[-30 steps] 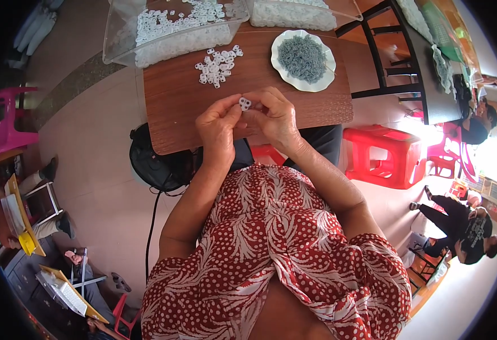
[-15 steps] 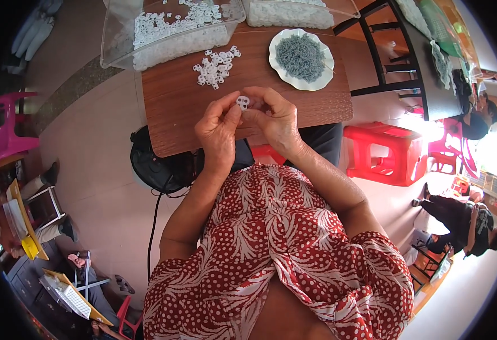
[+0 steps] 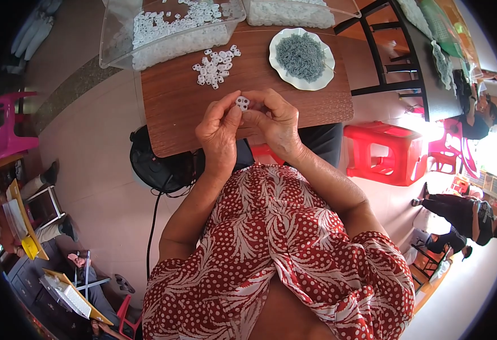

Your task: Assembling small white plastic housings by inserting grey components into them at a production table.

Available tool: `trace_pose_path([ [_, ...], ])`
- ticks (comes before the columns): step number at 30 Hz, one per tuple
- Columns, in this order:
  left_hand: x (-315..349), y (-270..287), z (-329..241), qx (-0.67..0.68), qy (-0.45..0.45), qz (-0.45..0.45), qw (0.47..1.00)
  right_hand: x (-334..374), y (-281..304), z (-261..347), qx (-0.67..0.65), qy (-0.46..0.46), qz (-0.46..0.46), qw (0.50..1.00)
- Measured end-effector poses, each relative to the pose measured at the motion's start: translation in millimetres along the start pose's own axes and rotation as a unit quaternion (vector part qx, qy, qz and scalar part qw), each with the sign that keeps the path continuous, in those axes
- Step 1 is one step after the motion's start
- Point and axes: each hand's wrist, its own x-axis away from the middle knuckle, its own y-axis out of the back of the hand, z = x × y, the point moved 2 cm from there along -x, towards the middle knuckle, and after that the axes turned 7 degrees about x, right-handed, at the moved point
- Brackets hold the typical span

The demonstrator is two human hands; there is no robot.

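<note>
Both hands pinch one small white part (image 3: 242, 102) between fingertips, left hand (image 3: 220, 133) and right hand (image 3: 274, 122) touching above the table's (image 3: 175, 122) near edge. Beyond lies a white heap (image 3: 216, 67) mid-table, a plate (image 3: 327, 59) of grey pieces toward the right edge, then a clear tray (image 3: 118, 34) at the far edge.

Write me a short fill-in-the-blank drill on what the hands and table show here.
1. The left hand and right hand pinch a small ____ plastic piece between them.
2. The white plate holds a heap of ____ parts.
3. The loose pile of white pieces lies on the ____ table.

Missing words: white; grey; wooden
</note>
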Motion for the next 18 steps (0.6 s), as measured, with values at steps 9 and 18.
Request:
trace_pose_path([
  [9,2.8,0.6,1.4,0.005,-0.014,-0.019,1.0,1.8,-0.4,2.8,0.053,0.056,-0.031,0.997],
  [18,2.6,2.9,1.5,-0.011,-0.031,-0.016,0.999,1.5,-3.9,9.3,0.026,0.035,-0.03,0.999],
])
